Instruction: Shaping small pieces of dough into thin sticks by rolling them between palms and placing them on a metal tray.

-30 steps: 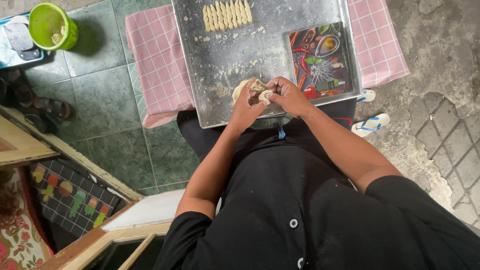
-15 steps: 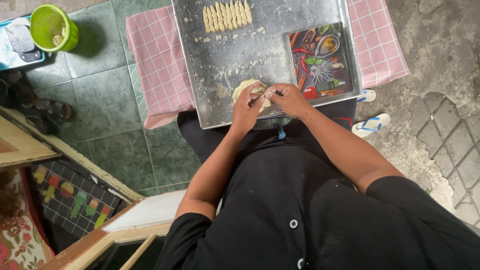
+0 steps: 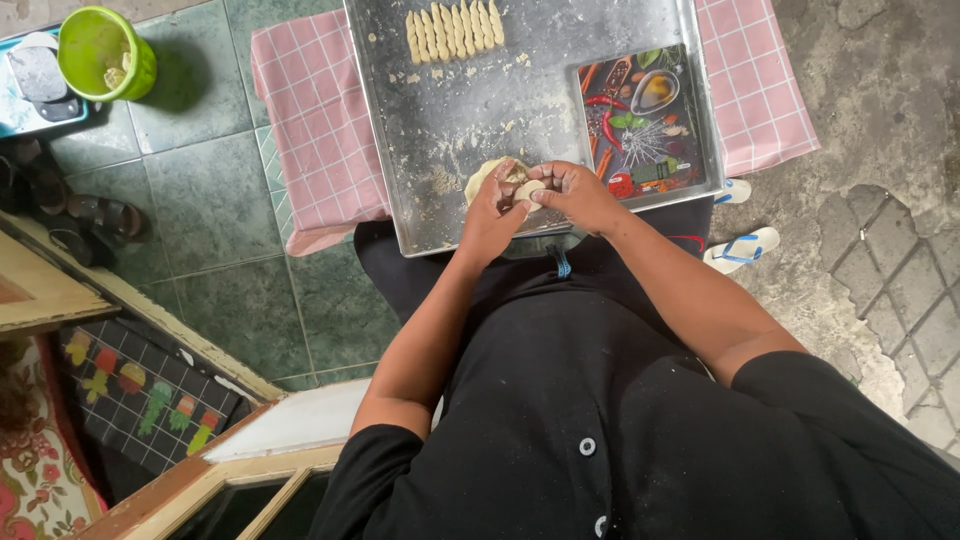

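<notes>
Head view: the left hand (image 3: 492, 212) and right hand (image 3: 578, 195) pinched a small dough piece (image 3: 527, 190) together at 6 o'clock on the metal tray (image 3: 450, 150). The tray held a row of shaped dough pieces (image 3: 453, 31) at 12 o'clock and a printed cutting board (image 3: 642, 122) at 3 o'clock.

Between the left hand (image 3: 492, 212) and the right hand (image 3: 575, 193) sits a small pale cream dough piece (image 3: 527, 190). Under them lies a dull grey metal baking tray (image 3: 455, 120), speckled with pale crumbs. Beyond the hands, a row of pale yellow shaped dough sticks (image 3: 453, 32). Just beyond the right hand, a dark rectangular board (image 3: 645, 122) printed with red chillies, green leaves and spices. Beneath the tray, a pink cloth with a white check pattern (image 3: 315, 120). Far off to the left hand's side, a bright green plastic bucket (image 3: 103, 52) on mottled grey-green floor tiles (image 3: 200, 190). Below the arms, a black buttoned garment (image 3: 590, 420).
</notes>
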